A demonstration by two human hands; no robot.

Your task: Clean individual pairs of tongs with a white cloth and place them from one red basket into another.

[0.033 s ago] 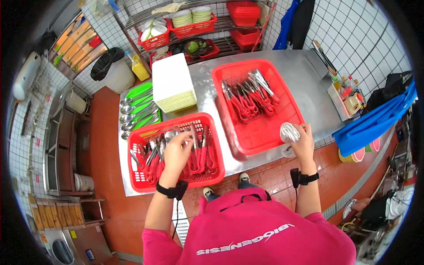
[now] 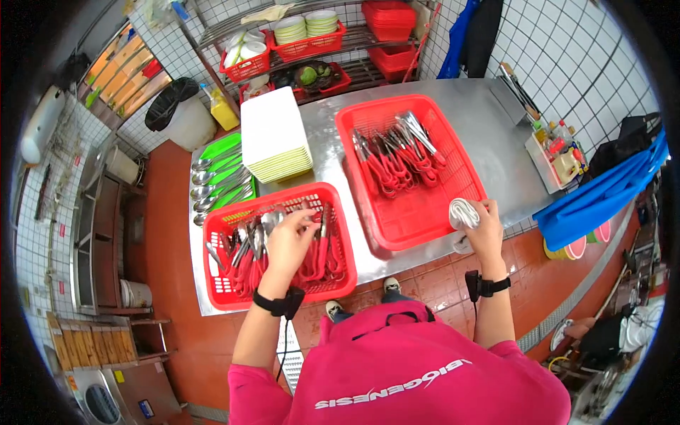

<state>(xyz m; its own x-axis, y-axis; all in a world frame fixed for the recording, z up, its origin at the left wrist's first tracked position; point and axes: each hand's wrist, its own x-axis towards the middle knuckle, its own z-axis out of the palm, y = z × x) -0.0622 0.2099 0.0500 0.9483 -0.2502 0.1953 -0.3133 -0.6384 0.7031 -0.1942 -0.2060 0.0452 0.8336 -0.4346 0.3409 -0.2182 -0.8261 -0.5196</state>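
My left hand (image 2: 287, 241) is over the left red basket (image 2: 282, 299), which holds a heap of metal utensils with red handles (image 2: 322, 255). Its thumb and fingers are pinched together, and a small bit of red shows at the tips; what they grip is too hidden to tell. A rolled white cloth (image 2: 463, 213) is in my closed right hand (image 2: 487, 230), beside the near right corner of the right red basket (image 2: 397, 225). Utensils with red, partly looped handles (image 2: 400, 152) lie bunched in that basket's far part.
Left of a stack of white square plates (image 2: 273, 127), spoons and forks lie on a green tray (image 2: 225, 145). A white caddy of bottles (image 2: 544, 163) and a blue cloth (image 2: 595, 205) are at the right. Shelves with dishes and red baskets (image 2: 308, 48) stand behind the metal table (image 2: 489, 113).
My left hand has shifted slightly right over the left basket, its fingertips drawn closer together. Both baskets appear slightly further left. The right hand still holds the cloth.
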